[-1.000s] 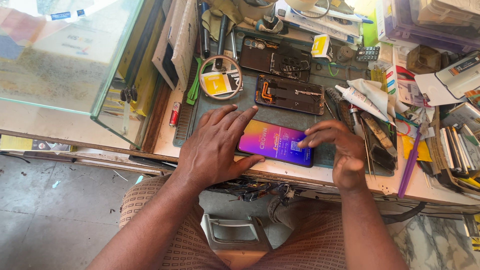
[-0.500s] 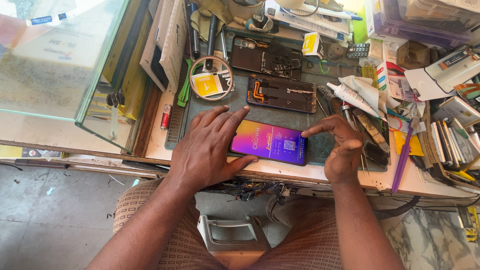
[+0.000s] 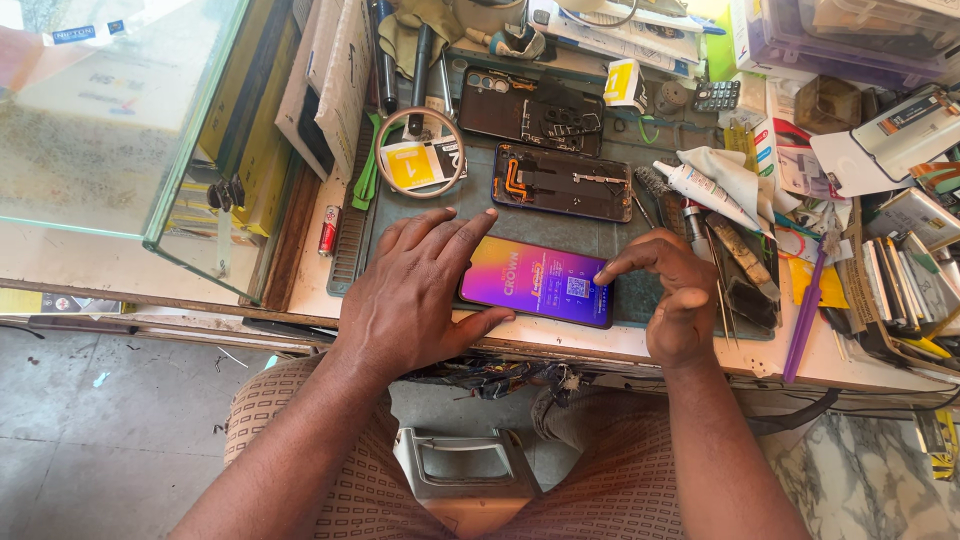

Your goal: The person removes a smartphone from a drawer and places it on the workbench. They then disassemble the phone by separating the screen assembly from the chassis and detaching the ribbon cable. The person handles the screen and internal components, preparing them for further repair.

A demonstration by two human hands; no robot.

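A phone screen panel [image 3: 540, 281] with a purple, pink and orange protective film lies flat on the grey work mat [image 3: 480, 205] near the bench's front edge. My left hand [image 3: 415, 290] rests flat on its left end, fingers spread, thumb along its lower edge. My right hand [image 3: 672, 297] is at its right end, fingers curled, with the index fingertip touching the upper right corner. Behind it lie two opened phone bodies: one with an orange flex cable [image 3: 563, 181] and a darker one [image 3: 530, 108].
A glass case [image 3: 120, 120] stands at the left. A ring-shaped lamp or magnifier [image 3: 420, 152] lies on the mat. Tubes, cloth, tweezers, boxes and small tools crowd the right side [image 3: 760, 200]. A purple stick [image 3: 805, 310] lies at the right. A stool frame [image 3: 465, 470] sits between my knees.
My right hand has curled tighter, its fingertip now at the panel's upper right corner. My left hand stays pressed on the left end. The camera has shifted slightly.
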